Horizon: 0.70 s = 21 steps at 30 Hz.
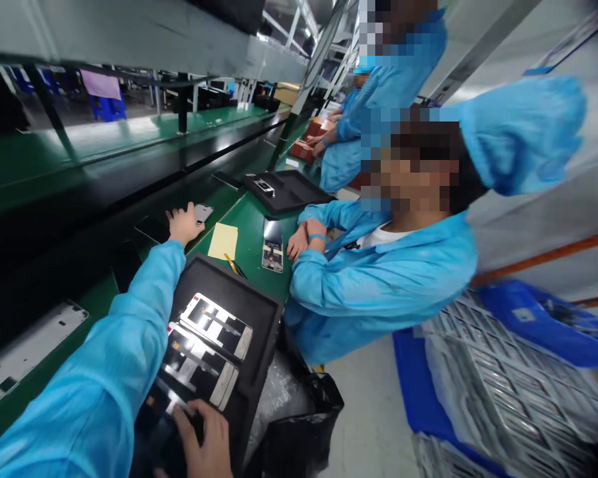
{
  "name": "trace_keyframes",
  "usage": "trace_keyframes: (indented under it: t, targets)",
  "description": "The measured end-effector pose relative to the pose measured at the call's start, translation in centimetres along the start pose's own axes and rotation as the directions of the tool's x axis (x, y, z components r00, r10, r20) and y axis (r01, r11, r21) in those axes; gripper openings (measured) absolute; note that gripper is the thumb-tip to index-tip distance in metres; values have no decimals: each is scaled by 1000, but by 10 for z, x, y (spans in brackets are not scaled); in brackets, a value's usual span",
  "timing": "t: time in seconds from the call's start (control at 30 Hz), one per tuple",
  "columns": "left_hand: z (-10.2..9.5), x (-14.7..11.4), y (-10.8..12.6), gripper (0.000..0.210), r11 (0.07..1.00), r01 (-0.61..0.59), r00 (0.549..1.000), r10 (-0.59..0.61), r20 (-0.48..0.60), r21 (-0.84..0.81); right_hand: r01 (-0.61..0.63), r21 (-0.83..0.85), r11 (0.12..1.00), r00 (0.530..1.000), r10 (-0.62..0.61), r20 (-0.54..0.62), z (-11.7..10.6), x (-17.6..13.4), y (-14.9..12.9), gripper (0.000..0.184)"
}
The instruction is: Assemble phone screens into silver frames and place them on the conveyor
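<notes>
My left hand reaches forward in a blue sleeve over the dark conveyor belt and grips a phone part at the edge of the green bench. My right hand rests at the bottom of the view on the near end of a black tray. It touches the nearest phone frame in that tray. Two more phone frames lie side by side in the tray.
A co-worker in a blue coat leans on the green bench beside a phone frame and a yellow note. Another black tray lies further along. Blue crates of stacked parts stand at the right. A black bag hangs below.
</notes>
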<state>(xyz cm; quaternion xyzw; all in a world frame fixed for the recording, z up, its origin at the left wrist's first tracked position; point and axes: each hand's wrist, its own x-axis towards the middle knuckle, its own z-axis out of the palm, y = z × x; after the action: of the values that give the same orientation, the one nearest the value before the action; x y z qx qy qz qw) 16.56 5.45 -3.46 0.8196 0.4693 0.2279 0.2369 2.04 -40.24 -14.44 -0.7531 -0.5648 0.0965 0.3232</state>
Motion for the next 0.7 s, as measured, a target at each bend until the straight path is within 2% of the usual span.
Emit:
trace_keyframes:
  t: [0.07, 0.13, 0.23, 0.3, 0.37, 0.47, 0.5, 0.53, 0.57, 0.63, 0.7]
  targets:
    - [-29, -13, 0, 99, 994, -34, 998, 28, -57, -104, 8, 26, 1000, 999, -7, -35, -1, 2, -4, 92]
    - [-66, -32, -1, 95, 971, -70, 990, 41, -131, -230, -31, 64, 997, 997, 35, -63, -7, 6, -12, 86]
    - [-129, -76, -4, 65, 893, -84, 968, -32, -250, -441, -65, 131, 989, 995, 74, -62, -20, 13, -23, 77]
    - [-168, -119, -6, 48, 779, -93, 944, -128, -303, -620, -43, 186, 982, 996, 57, -69, -26, 20, -26, 73]
    - [-202, -175, -7, 48, 633, -118, 922, -216, -322, -765, -8, 253, 968, 993, 38, -114, -30, 28, -25, 68]
    - [-241, -280, -7, 58, 408, -159, 915, -281, -289, -899, 55, 363, 930, 974, 30, -227, -40, 36, -28, 54]
    - [-252, -319, -7, 59, 226, -155, 933, -286, -218, -962, 62, 388, 919, 961, 50, -272, -46, 35, -33, 49]
    - [-261, -358, -7, 60, 90, -141, 936, -312, -163, -986, 67, 405, 912, 948, 69, -311, -52, 31, -39, 47]
    - [-269, -398, -7, 58, 32, -87, 940, -328, -93, -996, 76, 415, 907, 932, 83, -352, -59, 25, -49, 46]
    - [-281, -473, -8, 57, 5, 63, 949, -311, 58, -998, 118, 414, 903, 902, 78, -425, -72, 4, -76, 50]
    - [-287, -538, -11, 62, 0, 202, 964, -175, 199, -979, 195, 397, 897, 883, 15, -468, -77, -25, -112, 55]
